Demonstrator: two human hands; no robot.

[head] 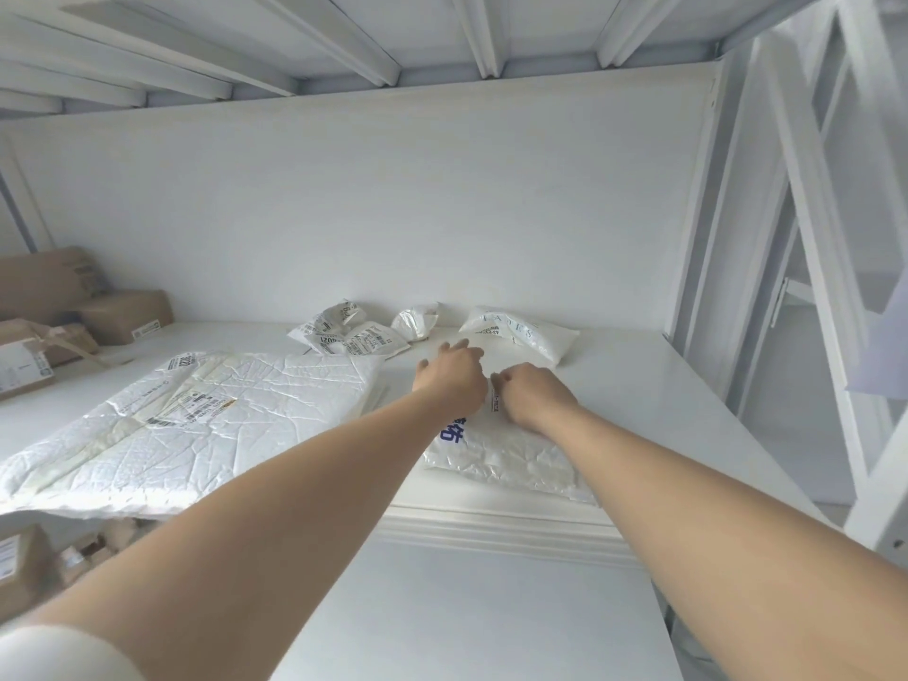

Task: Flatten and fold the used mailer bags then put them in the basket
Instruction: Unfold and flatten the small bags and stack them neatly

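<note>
Under both hands (457, 380), mailer bag (511, 457), half-covered.

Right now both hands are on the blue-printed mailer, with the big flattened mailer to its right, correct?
No: the head view shows the big flattened mailer to the left of the blue-printed mailer. The left hand and right hand are on the latter.

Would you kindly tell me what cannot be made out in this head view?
Basket: nowhere in the head view.
Blue print on the white crinkled plastic mailer bag: mostly covered by the left forearm.
Right hand: fingertips curled under, grip unclear.
Brown cardboard boxes: cut off by the left edge.
</note>
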